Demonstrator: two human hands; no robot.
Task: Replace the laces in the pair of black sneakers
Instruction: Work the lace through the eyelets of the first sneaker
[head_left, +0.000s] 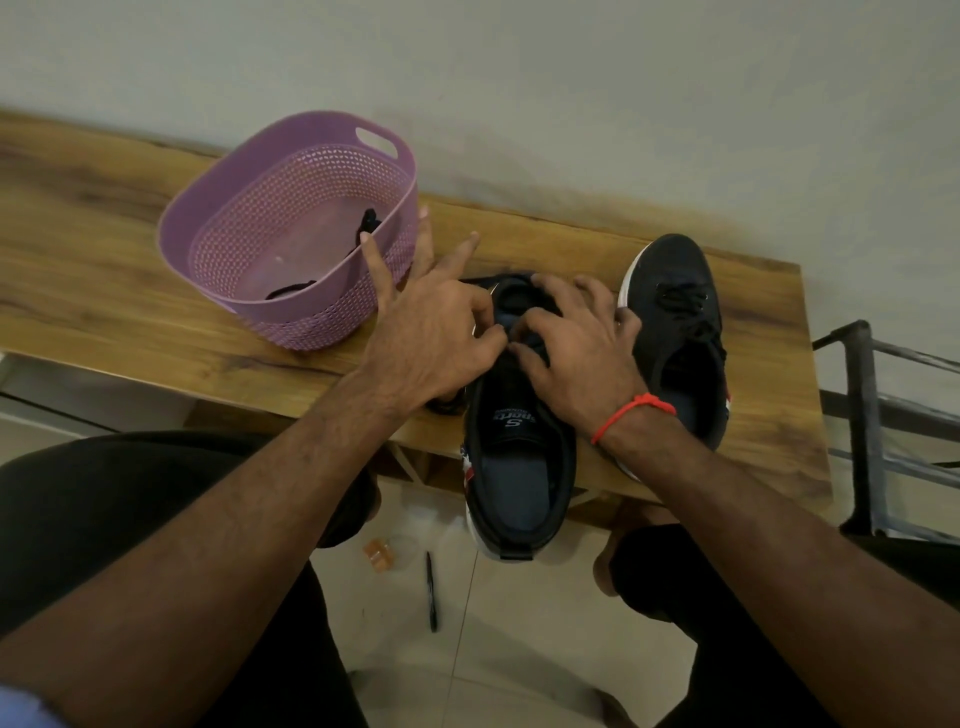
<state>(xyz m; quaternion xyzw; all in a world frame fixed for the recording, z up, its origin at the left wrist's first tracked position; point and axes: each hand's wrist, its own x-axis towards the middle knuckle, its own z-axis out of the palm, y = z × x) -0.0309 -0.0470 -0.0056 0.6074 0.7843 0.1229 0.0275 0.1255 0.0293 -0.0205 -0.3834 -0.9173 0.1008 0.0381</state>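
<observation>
Black knit and rubber make up the near sneaker (519, 467), which lies on the wooden table (130, 291) with its heel hanging over the near edge toward the person and its toe pointing away. Both hands meet over its throat. The left hand (436, 338) pinches something dark with thumb and forefinger, the other fingers splayed up toward the basket; the right hand (576, 358), a red thread bracelet (631, 413) at its wrist, curls its fingers round the tongue and eyelet area. Whether a lace end sits in that pinch I cannot tell, as the fingers hide it.

My judgement: the shoe is light and its upper soft, so it will slide or fold under a pull and wants one hand bracing the eyelet row. A lace is limp and thin, best held right at its stiff tip.

Just beside, to the right, the second sneaker (675, 338) already carries black laces. Farther left stands the purple plastic basket (249, 301), with black laces (368, 224) lying inside
</observation>
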